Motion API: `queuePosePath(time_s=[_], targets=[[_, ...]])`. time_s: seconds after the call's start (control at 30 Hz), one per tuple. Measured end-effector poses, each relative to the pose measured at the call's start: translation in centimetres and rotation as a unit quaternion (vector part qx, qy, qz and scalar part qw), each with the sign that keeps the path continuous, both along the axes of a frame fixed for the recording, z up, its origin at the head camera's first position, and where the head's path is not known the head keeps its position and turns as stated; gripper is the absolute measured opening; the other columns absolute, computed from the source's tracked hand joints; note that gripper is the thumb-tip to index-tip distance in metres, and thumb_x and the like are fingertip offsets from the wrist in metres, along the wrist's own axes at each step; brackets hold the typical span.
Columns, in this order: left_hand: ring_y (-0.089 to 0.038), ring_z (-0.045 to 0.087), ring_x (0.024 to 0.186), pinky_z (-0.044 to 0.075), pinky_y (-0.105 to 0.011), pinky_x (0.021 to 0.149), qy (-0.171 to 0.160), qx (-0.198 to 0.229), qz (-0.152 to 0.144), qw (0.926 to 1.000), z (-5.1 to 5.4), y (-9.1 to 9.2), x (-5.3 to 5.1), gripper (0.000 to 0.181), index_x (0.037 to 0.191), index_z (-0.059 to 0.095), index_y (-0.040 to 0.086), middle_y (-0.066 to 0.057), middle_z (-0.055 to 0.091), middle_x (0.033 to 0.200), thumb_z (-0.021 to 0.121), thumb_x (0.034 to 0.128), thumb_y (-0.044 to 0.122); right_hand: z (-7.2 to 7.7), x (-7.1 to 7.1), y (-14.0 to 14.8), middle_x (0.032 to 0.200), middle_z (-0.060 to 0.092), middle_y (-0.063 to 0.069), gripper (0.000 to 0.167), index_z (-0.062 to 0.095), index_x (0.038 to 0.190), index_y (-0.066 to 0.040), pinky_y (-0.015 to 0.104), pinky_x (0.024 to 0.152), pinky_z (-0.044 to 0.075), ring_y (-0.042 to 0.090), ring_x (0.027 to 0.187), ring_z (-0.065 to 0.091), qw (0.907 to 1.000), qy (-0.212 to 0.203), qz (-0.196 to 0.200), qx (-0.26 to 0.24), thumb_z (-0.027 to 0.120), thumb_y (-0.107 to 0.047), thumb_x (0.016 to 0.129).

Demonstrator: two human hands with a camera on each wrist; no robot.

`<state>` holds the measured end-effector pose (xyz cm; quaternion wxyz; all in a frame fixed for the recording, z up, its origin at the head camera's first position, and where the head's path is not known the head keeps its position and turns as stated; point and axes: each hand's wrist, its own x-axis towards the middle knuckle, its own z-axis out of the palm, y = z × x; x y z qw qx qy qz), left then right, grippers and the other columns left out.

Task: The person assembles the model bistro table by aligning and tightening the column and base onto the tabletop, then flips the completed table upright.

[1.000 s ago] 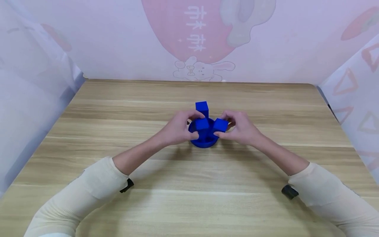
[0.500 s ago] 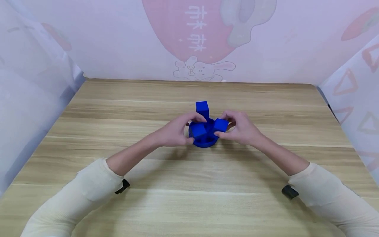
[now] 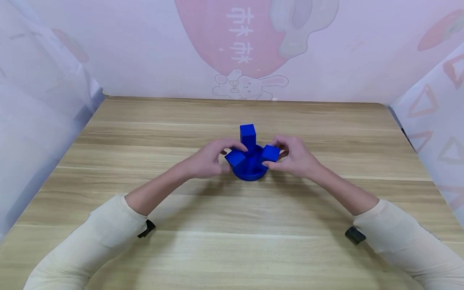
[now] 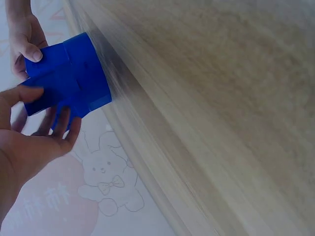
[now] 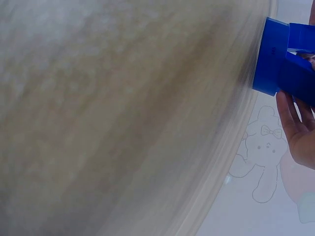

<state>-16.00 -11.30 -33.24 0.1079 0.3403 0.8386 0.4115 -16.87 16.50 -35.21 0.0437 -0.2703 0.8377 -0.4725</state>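
A round blue base [image 3: 250, 176] stands on the table in the middle of the head view. Three blue square blocks rise from it or over it. My left hand [image 3: 206, 162] holds the left block [image 3: 235, 158], which leans outward to the left, its thumb in front and fingers behind. On the other side, my right hand [image 3: 296, 159] grips the right block [image 3: 270, 152] between thumb and fingers. The rear block [image 3: 248, 132] stands upright, untouched. In the left wrist view the base [image 4: 91, 73] is seen from the side. Whether the left block still touches the base is hidden.
The wood-grain table [image 3: 232, 225] spreads around the base. A pale printed curtain [image 3: 145, 52] hangs behind the table's far edge, with more cloth at both sides. Dark wrist camera pieces [image 3: 355, 235] show under both sleeves.
My left hand has moved left, and the left block with it has shifted outward from over the base's middle and turned to lean left. The right hand and rear block have stayed in place.
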Motion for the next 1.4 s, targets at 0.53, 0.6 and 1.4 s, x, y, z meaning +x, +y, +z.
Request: queuePosePath(time_s=[0.53, 0.6, 1.4], targets=[[-0.027, 0.067, 0.091, 0.059, -0.045, 0.089, -0.057, -0.002, 0.133, 0.9895, 0.6, 1.0, 1.0, 0.041, 0.110, 0.067, -0.006, -0.015, 0.071, 0.102, 0.089, 0.0782, 0.007, -0.1, 0.0, 0.0, 0.091, 0.070, 0.013, 0.030, 0.067, 0.098, 0.002, 0.045, 0.082, 0.063, 0.024, 0.083, 0.070, 0.9999, 0.010, -0.007, 0.013, 0.089, -0.005, 0.079], [-0.027, 0.067, 0.090, 0.060, -0.045, 0.088, -0.057, -0.001, 0.136, 0.9891, 0.6, 1.0, 1.0, 0.041, 0.110, 0.067, -0.006, -0.015, 0.071, 0.101, 0.089, 0.0777, 0.006, 0.0, 0.0, 0.0, 0.091, 0.071, 0.012, 0.030, 0.068, 0.097, 0.002, 0.045, 0.083, 0.063, 0.024, 0.083, 0.069, 0.9998, 0.010, -0.008, 0.015, 0.090, -0.006, 0.079], [-0.025, 0.068, 0.084, 0.061, -0.040, 0.084, -0.065, 0.022, 0.124, 0.9899, 0.8, 1.2, 0.6, 0.035, 0.101, 0.070, -0.005, -0.013, 0.071, 0.093, 0.091, 0.0732, 0.000, 0.0, 0.2, 0.4, 0.092, 0.070, 0.014, 0.030, 0.067, 0.097, 0.003, 0.046, 0.082, 0.063, 0.025, 0.082, 0.070, 0.9998, 0.002, -0.016, 0.012, 0.089, -0.008, 0.080]])
